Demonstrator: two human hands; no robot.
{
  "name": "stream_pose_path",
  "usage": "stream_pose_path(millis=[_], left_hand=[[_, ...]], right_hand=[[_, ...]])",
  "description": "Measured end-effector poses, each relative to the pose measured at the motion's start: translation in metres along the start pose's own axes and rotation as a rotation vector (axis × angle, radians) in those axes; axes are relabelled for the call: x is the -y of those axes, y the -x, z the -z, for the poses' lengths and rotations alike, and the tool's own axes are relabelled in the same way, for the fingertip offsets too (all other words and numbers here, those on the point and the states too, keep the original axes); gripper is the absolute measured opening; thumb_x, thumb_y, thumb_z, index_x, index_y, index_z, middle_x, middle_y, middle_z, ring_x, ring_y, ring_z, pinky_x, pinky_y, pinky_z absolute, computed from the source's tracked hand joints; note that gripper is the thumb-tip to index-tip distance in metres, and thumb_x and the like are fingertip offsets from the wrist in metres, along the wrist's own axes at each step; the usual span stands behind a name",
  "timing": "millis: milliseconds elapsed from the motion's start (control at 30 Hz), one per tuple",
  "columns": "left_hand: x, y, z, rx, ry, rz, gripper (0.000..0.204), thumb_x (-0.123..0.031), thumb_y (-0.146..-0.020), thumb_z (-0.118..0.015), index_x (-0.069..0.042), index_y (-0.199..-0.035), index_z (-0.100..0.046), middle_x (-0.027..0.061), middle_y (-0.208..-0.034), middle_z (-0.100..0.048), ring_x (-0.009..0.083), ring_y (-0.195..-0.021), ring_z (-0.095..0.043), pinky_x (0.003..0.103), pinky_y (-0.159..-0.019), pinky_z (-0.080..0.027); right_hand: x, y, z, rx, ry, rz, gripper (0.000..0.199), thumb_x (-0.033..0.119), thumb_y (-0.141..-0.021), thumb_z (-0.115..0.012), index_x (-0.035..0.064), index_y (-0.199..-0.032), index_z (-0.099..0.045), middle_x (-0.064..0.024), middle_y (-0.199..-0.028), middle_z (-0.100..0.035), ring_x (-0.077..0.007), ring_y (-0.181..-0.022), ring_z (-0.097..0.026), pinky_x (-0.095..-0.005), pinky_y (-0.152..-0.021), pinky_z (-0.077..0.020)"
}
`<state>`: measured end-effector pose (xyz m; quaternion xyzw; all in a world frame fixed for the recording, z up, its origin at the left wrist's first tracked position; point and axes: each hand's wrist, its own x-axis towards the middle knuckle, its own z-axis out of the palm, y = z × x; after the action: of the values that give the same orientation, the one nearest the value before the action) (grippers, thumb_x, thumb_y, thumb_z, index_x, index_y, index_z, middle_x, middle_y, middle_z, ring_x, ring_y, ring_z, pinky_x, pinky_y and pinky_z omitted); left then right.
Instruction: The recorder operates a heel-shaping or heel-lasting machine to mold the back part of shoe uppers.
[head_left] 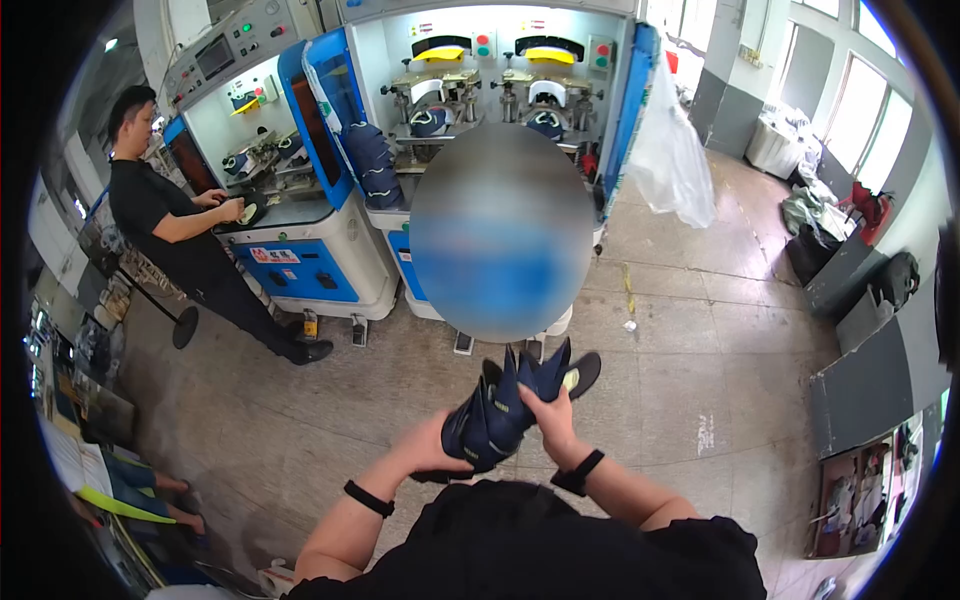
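Between my hands, in front of my body, is a nested stack of navy shoe uppers point(490, 420), tilted up to the right. My left hand point(436, 446) grips the lower left end of the stack, fingers wrapped around it. My right hand point(552, 412) closes on the upper right end, its thumb lying on the navy material. A dark sole-shaped piece point(590, 374) with a pale patch sticks out past the right hand. Both wrists carry black bands. Most of the fingers on both hands are hidden by the uppers.
Ahead stands a blue-and-white two-station machine point(618, 130) with navy uppers on its stations, partly covered by a blurred oval. More uppers point(372, 165) are stacked at its left side. A co-worker point(160, 205) handles a shoe piece at the left machine. Clear plastic sheeting point(662, 150) hangs right.
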<state>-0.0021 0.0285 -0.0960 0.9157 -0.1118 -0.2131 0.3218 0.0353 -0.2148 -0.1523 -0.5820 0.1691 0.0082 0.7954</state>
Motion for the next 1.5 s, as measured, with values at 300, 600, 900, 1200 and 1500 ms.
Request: stream_pose_path(millis=[300,600,900,1200,1500], left_hand=[[0.041,-0.209,0.213,-0.087,-0.147,-0.223,0.097,-0.052,-0.052,-0.087,-0.007,-0.129,-0.050,0.0210,-0.109,-0.067,0.0402,-0.103,-0.064,0.046,-0.089,-0.051],[0.041,-0.458,0.327,0.034,-0.198,-0.400,0.096,-0.048,-0.051,-0.088,-0.007,-0.129,-0.051,0.0195,-0.111,-0.067,0.0364,-0.106,-0.064,0.042,-0.091,-0.050],[0.041,-0.675,0.357,0.343,-0.598,-0.179,0.118,-0.063,-0.046,-0.086,-0.013,-0.143,-0.040,0.0186,-0.139,-0.047,0.0394,-0.130,-0.045,0.056,-0.104,-0.038],[0.042,-0.659,0.362,-0.167,-0.382,-0.429,0.098,-0.044,-0.054,-0.090,-0.007,-0.136,-0.050,0.0163,-0.128,-0.054,0.0365,-0.119,-0.052,0.052,-0.102,-0.039],[0.027,-0.618,0.378,-0.416,0.071,-0.591,0.025,-0.017,-0.069,-0.081,-0.005,-0.086,-0.069,0.0096,-0.088,-0.066,0.0293,-0.085,-0.062,0.037,-0.074,-0.050]], right_hand=[[0.089,-0.222,-0.134,-0.040,0.118,0.263,0.063,0.026,-0.079,-0.081,-0.0100,-0.119,-0.047,-0.0192,-0.111,-0.063,-0.0222,-0.100,-0.063,-0.0313,-0.086,-0.0525],[0.140,-0.430,-0.157,-0.256,0.185,0.279,0.067,0.034,-0.079,-0.080,-0.0114,-0.119,-0.049,-0.0197,-0.114,-0.063,-0.0230,-0.103,-0.062,-0.0331,-0.093,-0.0483],[0.107,-0.600,-0.130,-0.075,0.042,-0.020,0.053,0.031,-0.084,-0.075,-0.0055,-0.117,-0.056,-0.0117,-0.107,-0.065,-0.0185,-0.093,-0.063,-0.0300,-0.083,-0.0497],[0.209,-0.593,-0.119,-0.461,0.998,0.650,0.042,0.027,-0.075,-0.080,0.0042,-0.104,-0.059,-0.0139,-0.104,-0.057,-0.0317,-0.082,-0.061,-0.0368,-0.070,-0.0512],[0.264,-0.641,-0.156,-0.367,1.131,0.867,0.037,0.029,-0.075,-0.080,0.0113,-0.101,-0.061,-0.0066,-0.090,-0.056,-0.0235,-0.074,-0.061,-0.0358,-0.059,-0.0486]])
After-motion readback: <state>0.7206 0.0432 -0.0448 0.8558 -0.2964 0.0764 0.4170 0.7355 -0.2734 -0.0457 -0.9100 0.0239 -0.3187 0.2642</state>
